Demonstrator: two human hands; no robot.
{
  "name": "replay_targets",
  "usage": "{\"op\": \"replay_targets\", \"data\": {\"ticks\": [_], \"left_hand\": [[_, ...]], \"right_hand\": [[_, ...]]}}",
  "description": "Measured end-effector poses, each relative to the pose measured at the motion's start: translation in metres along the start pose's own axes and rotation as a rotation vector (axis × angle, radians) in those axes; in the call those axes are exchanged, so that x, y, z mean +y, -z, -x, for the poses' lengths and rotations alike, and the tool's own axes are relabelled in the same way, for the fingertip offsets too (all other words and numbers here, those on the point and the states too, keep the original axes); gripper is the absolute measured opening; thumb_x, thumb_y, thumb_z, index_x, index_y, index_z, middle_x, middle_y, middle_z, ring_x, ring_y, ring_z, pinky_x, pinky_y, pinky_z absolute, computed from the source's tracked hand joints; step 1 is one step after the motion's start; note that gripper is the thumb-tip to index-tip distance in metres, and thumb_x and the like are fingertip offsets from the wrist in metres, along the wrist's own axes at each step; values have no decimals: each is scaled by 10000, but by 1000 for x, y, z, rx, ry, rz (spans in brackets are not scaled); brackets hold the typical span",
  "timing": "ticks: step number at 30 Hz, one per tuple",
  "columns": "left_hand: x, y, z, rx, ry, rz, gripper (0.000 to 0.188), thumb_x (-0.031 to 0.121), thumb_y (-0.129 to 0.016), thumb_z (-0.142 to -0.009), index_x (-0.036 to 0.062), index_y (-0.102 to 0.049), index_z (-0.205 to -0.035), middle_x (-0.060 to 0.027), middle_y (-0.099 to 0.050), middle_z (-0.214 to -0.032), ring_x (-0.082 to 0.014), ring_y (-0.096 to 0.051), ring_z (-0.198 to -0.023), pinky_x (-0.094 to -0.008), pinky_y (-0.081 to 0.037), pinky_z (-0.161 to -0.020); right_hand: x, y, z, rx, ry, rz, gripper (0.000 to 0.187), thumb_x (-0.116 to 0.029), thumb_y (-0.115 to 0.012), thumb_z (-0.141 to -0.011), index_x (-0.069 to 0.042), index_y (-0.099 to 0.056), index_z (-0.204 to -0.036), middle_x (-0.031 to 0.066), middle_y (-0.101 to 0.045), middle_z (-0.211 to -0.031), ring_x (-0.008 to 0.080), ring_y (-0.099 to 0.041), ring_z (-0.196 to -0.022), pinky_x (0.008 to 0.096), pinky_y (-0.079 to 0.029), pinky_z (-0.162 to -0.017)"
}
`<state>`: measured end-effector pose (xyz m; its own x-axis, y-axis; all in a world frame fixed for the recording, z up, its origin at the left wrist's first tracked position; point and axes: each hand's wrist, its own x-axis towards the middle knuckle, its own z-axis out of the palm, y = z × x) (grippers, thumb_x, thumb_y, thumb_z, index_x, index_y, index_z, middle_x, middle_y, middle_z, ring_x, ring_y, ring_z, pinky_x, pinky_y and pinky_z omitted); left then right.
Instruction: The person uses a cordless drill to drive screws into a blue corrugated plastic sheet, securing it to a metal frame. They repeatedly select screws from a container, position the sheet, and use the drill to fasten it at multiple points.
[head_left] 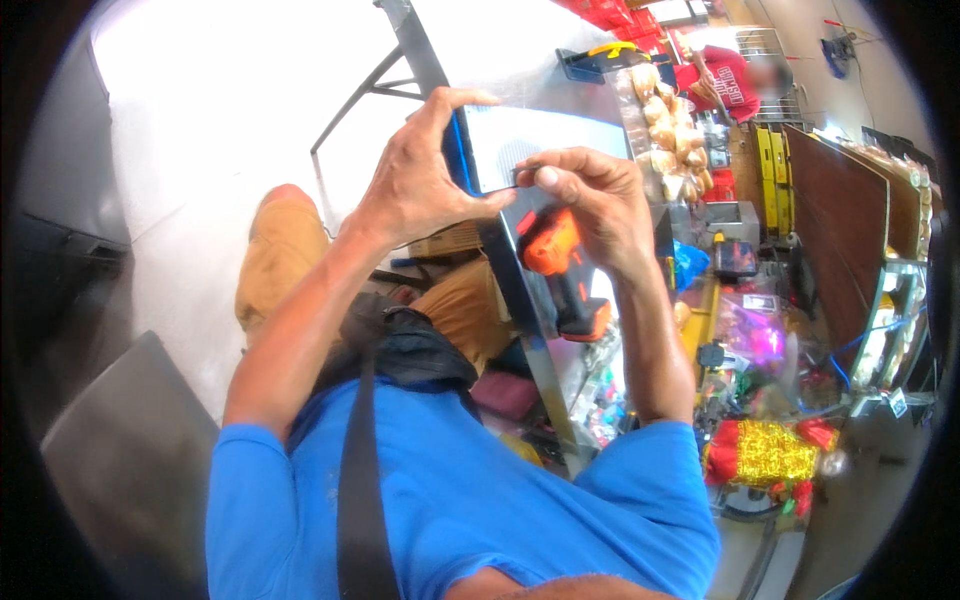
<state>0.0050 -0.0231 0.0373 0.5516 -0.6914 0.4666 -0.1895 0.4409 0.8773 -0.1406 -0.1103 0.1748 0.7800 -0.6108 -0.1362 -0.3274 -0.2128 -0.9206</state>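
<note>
- The left hand (415, 175) curls around the left edge of a shiny metal sheet (545, 135), thumb pressed against its front face.
- The right hand (590, 200) pinches the sheet's lower edge between thumb and fingertips, just right of the left hand.
- An orange and black cordless drill (560, 270) sits directly below the right hand.
- A red and gold foil package (765, 452) lies well below and right of the right hand.
- A clear bag of pale buns (670, 130) hangs just right of the right hand.
- Bright bare floor (200, 130) opens left of the left hand.
</note>
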Motion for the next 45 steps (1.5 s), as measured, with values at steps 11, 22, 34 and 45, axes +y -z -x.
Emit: {"op": "replay_targets", "data": {"ticks": [11, 22, 34, 45], "left_hand": [[-3, -1, 1, 16, -19, 40, 814, 262, -924, -606, 138, -512, -1297, -81, -638, -1165, -224, -660, -1036, -367, -564, -911], [-12, -4, 3, 31, -106, 14, 885, 320, -953, -559, 174, -520, -1318, -46, -636, -1165, -226, -655, -1090, -367, -553, -968], [-10, -3, 2, 64, -191, -4, 805, 250, -932, -605, 120, -510, -1278, -104, -641, -1135, -292, -655, -1072, -422, -548, -925], [-18, -4, 0, 6, -182, -52, 850, 285, -929, -622, 114, -474, -1320, -105, -625, -1252, -244, -636, -1133, -379, -540, -984]], "right_hand": [[-10, -3, 2, -27, -9, 201, 164, -135, -800, -854, -22, -779, -972, 54, -753, -886, 122, -672, -818, 288, -535, -798], [-27, -16, -1, -152, 193, 643, 128, -77, -772, -844, -5, -756, -949, 96, -732, -852, 154, -697, -819, 322, -549, -757], [-55, -32, -13, -364, 368, 1082, 99, -88, -673, -846, 1, -631, -852, 177, -652, -782, 372, -650, -776, 455, -513, -704], [-32, 24, 56, 61, 119, 972, 409, -351, -782, -870, 15, -636, -979, 152, -702, -899, 249, -685, -821, 389, -547, -765]]}}
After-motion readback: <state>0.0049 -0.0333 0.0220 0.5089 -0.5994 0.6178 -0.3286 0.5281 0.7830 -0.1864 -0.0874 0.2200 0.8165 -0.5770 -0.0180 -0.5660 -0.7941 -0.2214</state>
